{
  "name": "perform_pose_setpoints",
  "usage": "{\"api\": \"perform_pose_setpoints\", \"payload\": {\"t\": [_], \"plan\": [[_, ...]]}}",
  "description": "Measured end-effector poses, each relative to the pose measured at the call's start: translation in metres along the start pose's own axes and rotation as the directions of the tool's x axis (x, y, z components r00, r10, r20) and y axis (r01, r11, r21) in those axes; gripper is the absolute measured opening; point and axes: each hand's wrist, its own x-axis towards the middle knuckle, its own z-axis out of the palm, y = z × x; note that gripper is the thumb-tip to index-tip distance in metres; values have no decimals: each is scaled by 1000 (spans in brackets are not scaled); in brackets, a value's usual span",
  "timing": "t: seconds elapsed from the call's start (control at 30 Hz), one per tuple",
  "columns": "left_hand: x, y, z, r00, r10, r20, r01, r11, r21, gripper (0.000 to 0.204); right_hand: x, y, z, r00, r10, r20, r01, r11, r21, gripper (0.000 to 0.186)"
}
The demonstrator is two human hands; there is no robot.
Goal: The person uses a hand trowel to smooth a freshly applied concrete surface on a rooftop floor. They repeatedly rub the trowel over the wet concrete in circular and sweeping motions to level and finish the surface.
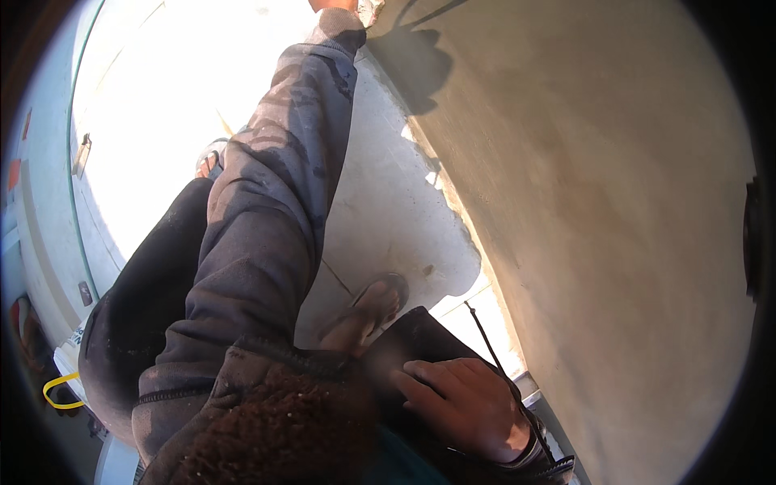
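Observation:
My left arm, in a grey-brown sleeve (275,186), stretches far forward to the top edge. Only a sliver of my left hand (333,4) shows there, its fingers cut off by the frame. Right beside it is a small pale, rough piece (369,12) at the foot of the wall; whether the hand touches it I cannot tell. On my dark-trousered right knee (412,331) rests my right hand (465,400), fingers loosely laid down and holding nothing visible.
A smooth grey-brown plastered wall (598,226) rises along the right, with a shadow on it. Pale floor tiles (380,194) lie below, brightly sunlit at left. A white bucket with a yellow handle (61,392) is at lower left. A thin green hose or cord (74,178) runs along the left.

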Motion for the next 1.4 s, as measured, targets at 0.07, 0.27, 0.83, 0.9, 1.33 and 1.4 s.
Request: {"api": "perform_pose_setpoints", "payload": {"t": [0.07,0.27,0.83,0.9,1.33,1.4], "plan": [[-29,-13,7,998,29,-54,-29,1000,-9,41,3,4,-2,999,11,45,-11,1000,-1,38],[-359,48,-48,825,-217,521,290,955,-62,52,30,11,-18,976,-178,124,176,984,31,44],[-115,76,-101,962,-165,215,271,601,-752,40,45,-5,-11,900,-432,67,433,901,-11,42],[-80,57,-114,892,-124,434,450,149,-881,45,52,-11,-9,913,-393,109,398,917,-30,42],[32,46,-99,815,-67,576,530,-317,-786,48,181,-33,-8,997,-30,-78,30,1000,7,40],[54,44,-93,827,-200,525,480,-237,-845,46,202,-31,-1,992,74,-98,-62,991,116,38]]}}
